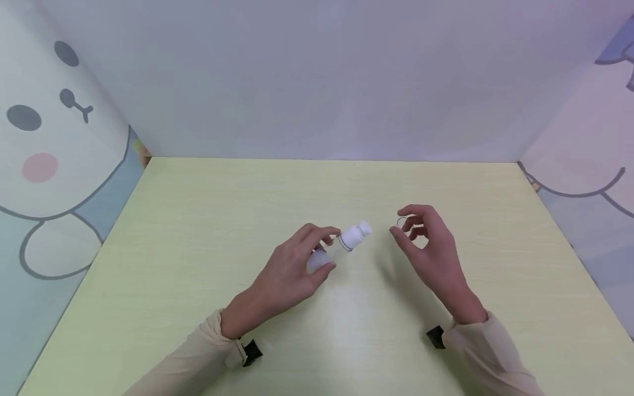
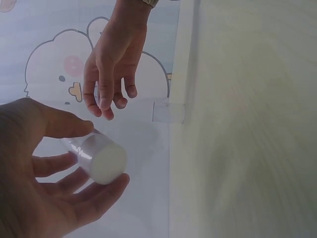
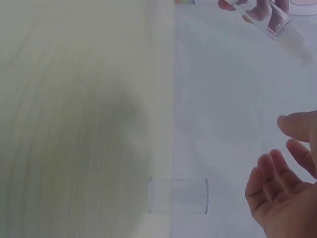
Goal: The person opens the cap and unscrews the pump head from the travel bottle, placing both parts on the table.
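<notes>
A small clear pump bottle with a white pump top is held in my left hand. It is tilted, its pump end pointing right and away from me, and its pale round base faces the left wrist camera. Thumb and fingers wrap the body from both sides. My right hand is empty, with loosely bent fingers and the thumb apart from them. Near its fingertips, a clear cylindrical cap stands upright on the table; the head view shows only part of its rim behind the fingers.
The pale wooden table ends at a plain light wall at the back. Side panels with cartoon animals stand left and right. Black pieces show at both sleeve cuffs.
</notes>
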Tool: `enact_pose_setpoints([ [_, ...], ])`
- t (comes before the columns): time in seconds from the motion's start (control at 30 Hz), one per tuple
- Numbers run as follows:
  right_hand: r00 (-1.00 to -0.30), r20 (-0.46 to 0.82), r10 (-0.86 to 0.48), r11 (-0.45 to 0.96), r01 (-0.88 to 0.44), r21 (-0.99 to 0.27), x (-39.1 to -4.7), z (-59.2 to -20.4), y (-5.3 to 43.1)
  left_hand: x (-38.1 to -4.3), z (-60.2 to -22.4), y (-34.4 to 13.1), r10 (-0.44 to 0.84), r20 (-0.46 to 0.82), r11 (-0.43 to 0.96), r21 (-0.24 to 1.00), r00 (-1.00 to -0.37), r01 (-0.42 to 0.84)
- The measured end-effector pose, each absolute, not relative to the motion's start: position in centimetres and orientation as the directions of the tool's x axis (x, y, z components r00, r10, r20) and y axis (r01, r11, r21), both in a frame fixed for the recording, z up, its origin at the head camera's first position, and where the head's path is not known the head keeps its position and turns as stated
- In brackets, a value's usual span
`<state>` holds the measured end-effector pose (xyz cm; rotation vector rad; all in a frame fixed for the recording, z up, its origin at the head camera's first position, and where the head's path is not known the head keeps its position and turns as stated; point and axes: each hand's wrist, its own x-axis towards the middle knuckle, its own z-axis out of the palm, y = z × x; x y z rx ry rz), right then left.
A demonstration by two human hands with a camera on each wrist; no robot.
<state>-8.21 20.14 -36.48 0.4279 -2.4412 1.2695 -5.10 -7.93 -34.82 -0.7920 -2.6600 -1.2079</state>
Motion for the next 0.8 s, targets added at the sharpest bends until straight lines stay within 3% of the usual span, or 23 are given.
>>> enact_pose_setpoints([
  [0.3,-0.879,0.319,-0.353,0.366,-0.444,-0.818,-7.5,-36.3,19.0,-5.0,-34.7,-7.8,0.415,0.304,0.545,0.672,-0.858,0.501],
  [0.8,-0.885,0.275,-0.377,0.306,-0.399,-0.864,-6.9,-35.2,16.4,-4.9,-34.7,-7.5,0.440,0.329,0.487,0.694,-0.836,0.530],
])
